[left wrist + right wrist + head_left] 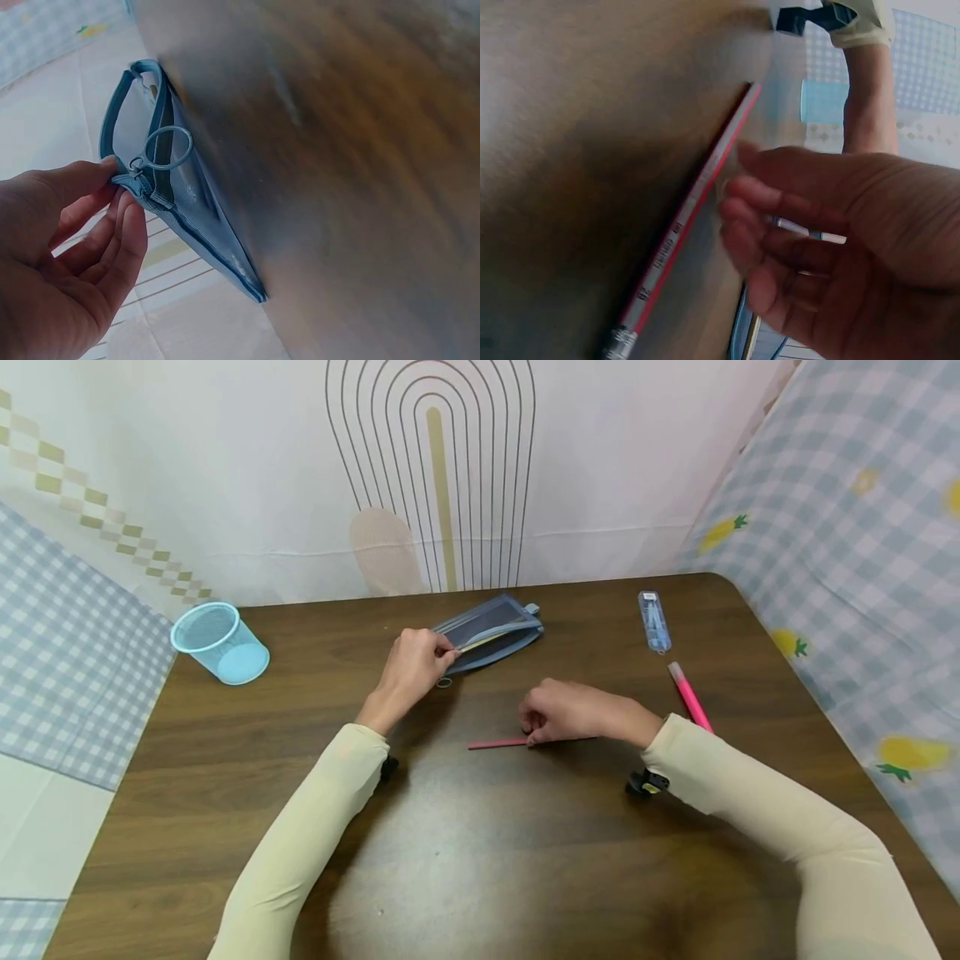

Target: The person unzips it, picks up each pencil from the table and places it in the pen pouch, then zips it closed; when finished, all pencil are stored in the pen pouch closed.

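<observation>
A blue mesh zip pouch [501, 627] lies with its mouth spread near the table's back edge. My left hand [417, 664] pinches the near left corner of that mouth between thumb and fingers; the zip's ring pull [169, 148] hangs beside them. Inside the pouch a thin yellowish strip shows, its kind unclear. My right hand [562, 710] is low over a red-and-grey pencil [682, 225] on the table. Its fingers [742, 225] are loosely bent beside the pencil, and a small gap shows between them and it in the right wrist view.
A light-blue mesh pen cup [225, 647] stands tilted-looking at the back left. To the right lie a clear blue case [655, 622] and a pink marker [692, 697], partly behind the right sleeve. A patterned cloth [630, 460] hangs along the back of the table.
</observation>
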`<state>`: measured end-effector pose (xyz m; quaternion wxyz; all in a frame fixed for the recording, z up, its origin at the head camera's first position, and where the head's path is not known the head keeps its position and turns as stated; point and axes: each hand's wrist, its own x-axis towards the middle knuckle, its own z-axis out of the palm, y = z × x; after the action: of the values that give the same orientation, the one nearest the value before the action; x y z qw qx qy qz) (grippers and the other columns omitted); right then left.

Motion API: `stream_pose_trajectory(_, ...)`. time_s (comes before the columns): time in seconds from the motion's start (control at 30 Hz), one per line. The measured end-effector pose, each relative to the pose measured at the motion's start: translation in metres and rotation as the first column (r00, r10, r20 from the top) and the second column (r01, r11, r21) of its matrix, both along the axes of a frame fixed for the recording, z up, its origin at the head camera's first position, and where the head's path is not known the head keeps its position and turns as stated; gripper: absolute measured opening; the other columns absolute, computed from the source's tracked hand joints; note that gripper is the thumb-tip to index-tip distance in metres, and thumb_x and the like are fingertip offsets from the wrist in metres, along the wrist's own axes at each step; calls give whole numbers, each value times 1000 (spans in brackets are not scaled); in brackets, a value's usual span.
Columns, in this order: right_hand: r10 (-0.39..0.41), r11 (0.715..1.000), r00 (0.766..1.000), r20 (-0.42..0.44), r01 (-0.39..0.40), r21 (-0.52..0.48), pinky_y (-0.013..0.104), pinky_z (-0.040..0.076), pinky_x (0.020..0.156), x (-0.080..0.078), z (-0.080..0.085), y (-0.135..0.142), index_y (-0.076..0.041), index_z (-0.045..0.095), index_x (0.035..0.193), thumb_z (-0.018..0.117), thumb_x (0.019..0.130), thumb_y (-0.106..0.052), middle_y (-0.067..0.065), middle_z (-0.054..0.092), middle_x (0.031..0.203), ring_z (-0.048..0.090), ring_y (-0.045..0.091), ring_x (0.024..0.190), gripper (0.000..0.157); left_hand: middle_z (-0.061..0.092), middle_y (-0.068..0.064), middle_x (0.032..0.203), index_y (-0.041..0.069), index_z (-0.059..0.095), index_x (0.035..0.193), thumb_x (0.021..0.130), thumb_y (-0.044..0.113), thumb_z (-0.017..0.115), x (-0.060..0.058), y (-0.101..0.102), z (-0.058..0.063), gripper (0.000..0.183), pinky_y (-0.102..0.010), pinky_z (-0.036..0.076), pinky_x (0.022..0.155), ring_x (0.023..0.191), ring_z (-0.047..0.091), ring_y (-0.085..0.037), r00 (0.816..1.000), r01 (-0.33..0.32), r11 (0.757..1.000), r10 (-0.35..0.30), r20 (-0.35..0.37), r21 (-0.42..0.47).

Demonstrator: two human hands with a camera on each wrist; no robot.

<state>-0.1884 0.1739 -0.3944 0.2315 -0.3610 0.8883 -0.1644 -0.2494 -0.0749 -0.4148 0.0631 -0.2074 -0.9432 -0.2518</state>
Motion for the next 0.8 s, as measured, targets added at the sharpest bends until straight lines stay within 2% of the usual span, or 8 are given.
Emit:
stream_pose_trajectory(0.13, 9, 999, 1000, -10, -9, 52, 21, 44, 58, 6, -5, 0, -13, 68, 84, 79, 88, -18, -5, 62, 75, 53, 5, 65, 12, 79, -6, 86, 8, 81, 91, 94, 19, 72, 1, -1, -1, 15, -36, 58, 75, 78, 72, -20, 1000, -1, 1000, 1, -1, 3)
stream_pose_trajectory(0.43, 15, 997, 1000, 4, -15, 80, 22, 42, 58, 4, -9, 0, -17, 67, 79, 75, 89, -13, -7, 59, 72, 51, 6, 64, 13, 79, -6, 87, 8, 81, 91, 94, 18, 72, 0, 0, -1, 14, -36, 58, 76, 80, 72, -20, 1000, 6, 1000, -6, -10, 6)
stream_pose_trajectory(0.53, 16, 1000, 999, 33, -17, 23, 22, 44, 59, 0, -6, 2, -17, 68, 81, 72, 90, -12, -7, 61, 74, 52, 5, 65, 11, 79, -5, 87, 8, 82, 90, 93, 18, 72, 0, -1, -1, 14, -37, 58, 76, 80, 73, -20, 1000, 3, 1000, -3, -17, 0)
stream_pose_trajectory(0.63, 20, 994, 992, 126, -6, -110, 22, 47, 61, -8, -3, 7, -16, 71, 86, 69, 90, -11, -7, 64, 76, 55, 5, 67, 7, 79, -5, 87, 8, 82, 91, 93, 18, 72, -1, -1, 0, 14, -38, 58, 77, 81, 73, -21, 1000, 3, 1000, -3, -18, -3)
stream_pose_trajectory(0.7, 19, 977, 969, 246, 34, -209, 25, 51, 63, -14, -2, 10, -11, 72, 92, 67, 92, -11, -4, 67, 80, 58, 7, 70, 5, 79, -5, 87, 8, 82, 91, 93, 18, 72, -1, -1, 0, 14, -38, 58, 77, 81, 73, -21, 1000, 2, 1000, -2, -18, -3)
stream_pose_trajectory(0.73, 12, 966, 948, 319, 72, -250, 26, 52, 63, -17, -3, 12, -8, 72, 95, 66, 94, -11, -2, 68, 82, 59, 9, 71, 7, 79, -6, 87, 8, 82, 91, 93, 18, 72, -2, -1, 0, 14, -38, 58, 76, 81, 72, -21, 1000, 3, 1000, -3, -17, -3)
stream_pose_trajectory(0.8, -11, 935, 880, 476, 178, -308, 29, 54, 65, -22, -5, 14, 1, 70, 103, 64, 97, -11, 2, 70, 86, 61, 11, 73, 15, 79, -6, 87, 8, 81, 91, 94, 18, 72, -1, -1, 1, 14, -37, 58, 75, 80, 72, -20, 1000, 3, 1000, -3, -15, -1)
